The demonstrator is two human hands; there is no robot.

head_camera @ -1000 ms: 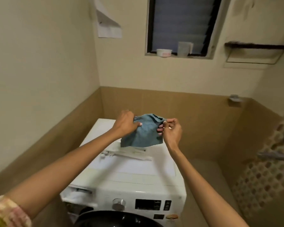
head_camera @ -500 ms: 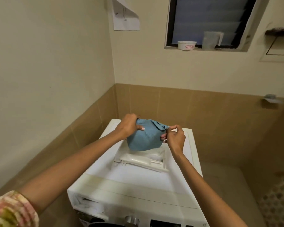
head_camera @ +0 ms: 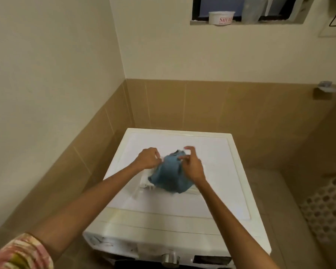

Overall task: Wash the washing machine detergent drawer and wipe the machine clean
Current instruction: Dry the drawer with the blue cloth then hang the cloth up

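Observation:
A blue cloth (head_camera: 170, 174) hangs bunched over the white detergent drawer (head_camera: 146, 179), which lies on top of the white washing machine (head_camera: 217, 195). Most of the drawer is hidden under the cloth. My left hand (head_camera: 148, 158) pinches the cloth's upper left edge. My right hand (head_camera: 191, 165) pinches its upper right edge, with the other fingers spread. The empty drawer slot (head_camera: 103, 242) shows at the machine's front left.
Walls close in at the left and behind the machine, in a corner. A white tub (head_camera: 221, 17) stands on the window sill above. A patterned mat (head_camera: 326, 208) lies on the floor to the right. A dial (head_camera: 170, 260) sits on the front panel.
Both hands have lowered the cloth from mid-air down onto the drawer, which it now covers. The view has tilted down and closer to the machine top.

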